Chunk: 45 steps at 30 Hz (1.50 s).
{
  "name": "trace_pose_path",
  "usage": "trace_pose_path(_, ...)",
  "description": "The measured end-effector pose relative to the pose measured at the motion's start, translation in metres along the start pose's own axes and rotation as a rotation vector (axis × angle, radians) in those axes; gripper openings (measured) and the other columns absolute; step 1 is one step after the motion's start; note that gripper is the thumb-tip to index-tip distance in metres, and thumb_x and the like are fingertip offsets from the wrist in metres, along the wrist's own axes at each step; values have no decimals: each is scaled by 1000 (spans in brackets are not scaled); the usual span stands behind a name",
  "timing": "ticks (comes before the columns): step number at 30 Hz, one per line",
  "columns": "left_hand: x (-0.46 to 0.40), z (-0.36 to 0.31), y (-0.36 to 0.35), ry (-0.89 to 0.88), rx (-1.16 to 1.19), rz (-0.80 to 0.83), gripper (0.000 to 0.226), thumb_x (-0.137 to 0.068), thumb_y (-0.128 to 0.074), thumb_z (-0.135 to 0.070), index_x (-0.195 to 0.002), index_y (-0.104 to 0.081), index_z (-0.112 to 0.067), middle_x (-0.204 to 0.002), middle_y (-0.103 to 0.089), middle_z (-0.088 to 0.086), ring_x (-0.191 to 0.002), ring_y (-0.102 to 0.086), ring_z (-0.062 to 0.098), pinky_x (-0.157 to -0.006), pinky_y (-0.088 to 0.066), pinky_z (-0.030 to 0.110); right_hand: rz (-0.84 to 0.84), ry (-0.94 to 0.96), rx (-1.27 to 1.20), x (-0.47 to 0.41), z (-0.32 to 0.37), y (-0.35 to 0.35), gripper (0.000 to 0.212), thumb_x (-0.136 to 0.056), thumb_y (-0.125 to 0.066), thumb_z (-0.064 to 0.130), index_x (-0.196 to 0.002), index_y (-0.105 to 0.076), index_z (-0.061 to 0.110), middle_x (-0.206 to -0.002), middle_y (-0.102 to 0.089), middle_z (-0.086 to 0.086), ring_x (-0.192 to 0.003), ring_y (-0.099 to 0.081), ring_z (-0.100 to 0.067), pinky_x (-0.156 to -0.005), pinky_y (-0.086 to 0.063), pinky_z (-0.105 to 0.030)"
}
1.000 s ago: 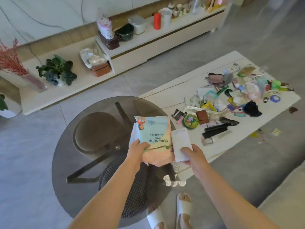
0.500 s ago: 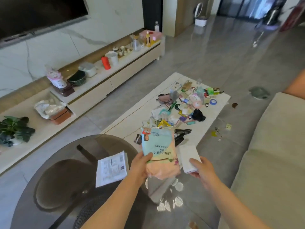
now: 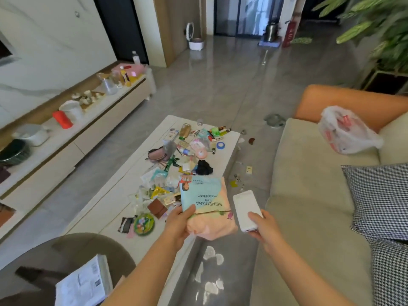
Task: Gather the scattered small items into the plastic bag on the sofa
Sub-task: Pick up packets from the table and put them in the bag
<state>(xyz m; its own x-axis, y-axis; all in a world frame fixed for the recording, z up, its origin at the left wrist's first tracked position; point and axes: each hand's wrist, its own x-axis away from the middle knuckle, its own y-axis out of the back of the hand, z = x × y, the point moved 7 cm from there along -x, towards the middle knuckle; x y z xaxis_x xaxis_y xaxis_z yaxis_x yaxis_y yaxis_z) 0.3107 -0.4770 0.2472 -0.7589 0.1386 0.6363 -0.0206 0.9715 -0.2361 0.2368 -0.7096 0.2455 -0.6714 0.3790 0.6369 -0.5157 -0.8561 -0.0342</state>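
Note:
My left hand (image 3: 178,221) grips a soft blue and pink wipes packet (image 3: 205,206) by its lower left corner. My right hand (image 3: 263,228) holds a white power bank (image 3: 245,209) from below, thumb on top. Both are held over the gap between the coffee table and the sofa. The white plastic bag (image 3: 346,131) with red print lies open on the beige sofa (image 3: 309,217) at the far right, beside the orange armrest. Several small items (image 3: 183,160) lie scattered on the white coffee table (image 3: 114,204).
A checked cushion (image 3: 379,197) lies on the sofa at the right. A round glass table (image 3: 44,257) with a white booklet (image 3: 84,283) is at the lower left. A low TV cabinet (image 3: 72,129) runs along the left wall. Small bits (image 3: 248,170) litter the floor.
My view has swung right, bringing the sofa and plastic bag into sight. Both hands, with the packet and power bank, moved right, away from the glass table toward the sofa.

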Motion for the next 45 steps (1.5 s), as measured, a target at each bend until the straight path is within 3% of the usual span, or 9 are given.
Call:
trace_pose_path(7,-50,-15,-59,63,-139,69,19,-89,-62,-13,-105,-62,-1,-97,-72,15,-83,-68,29,-74,-56,39,-140,7,-115,-28,25,41,29,-92,-54,6,-120,-52,1,-100,-62,-15,-81,-60,-26,-59,-53,-29)
trace_pose_path(13,-95,-47,-103,56,-234,152,24,-89,-64,-13,-110,-62,-2,-98,-72,16,-83,-68,29,-73,-56,39,-267,33,-211,-55,54,62,28,-91,-56,6,-119,-54,5,-99,-63,-13,-72,-61,-19,-49,-52,-25)
trace_pose_path(20,-145,-89,-156,43,-294,236,24,-90,-64,-17,-109,-60,-3,-101,-69,15,-81,-66,27,-65,-53,34,-376,47,-316,-81,78,73,29,-89,-57,7,-118,-57,6,-95,-64,-12,-72,-62,-19,-53,-49,-26)
trace_pose_path(22,-156,-95,-172,57,-315,248,23,-90,-62,-15,-109,-60,-2,-102,-68,17,-83,-66,29,-65,-54,35,-389,50,-338,-89,86,81,27,-89,-57,7,-117,-57,5,-93,-65,-12,-72,-63,-19,-52,-51,-25)
trace_pose_path(26,-178,-101,-207,89,-341,266,10,-92,-60,-13,-92,-63,-4,-83,-71,10,-68,-68,23,-51,-54,30,-398,57,-376,-114,105,100,30,-89,-56,5,-119,-56,3,-97,-64,-14,-75,-62,-21,-57,-51,-29)
trace_pose_path(32,-218,-112,-269,92,-322,249,12,-92,-59,-16,-91,-64,-6,-90,-71,12,-80,-67,28,-68,-54,37,-372,53,-405,-166,146,130,32,-90,-55,6,-122,-53,7,-107,-63,-15,-87,-62,-26,-58,-50,-30)
trace_pose_path(39,-257,-129,-327,79,-341,200,13,-91,-61,-15,-92,-64,-3,-91,-69,14,-80,-66,30,-75,-55,41,-355,47,-384,-221,194,156,27,-89,-56,5,-116,-56,9,-95,-65,-10,-79,-63,-22,-55,-51,-28)
trace_pose_path(45,-290,-144,-368,56,-357,181,11,-91,-62,-17,-92,-61,-6,-85,-68,11,-71,-64,25,-57,-50,33,-355,51,-419,-257,223,164,31,-88,-57,3,-119,-57,8,-107,-65,-16,-87,-63,-28,-59,-51,-31)
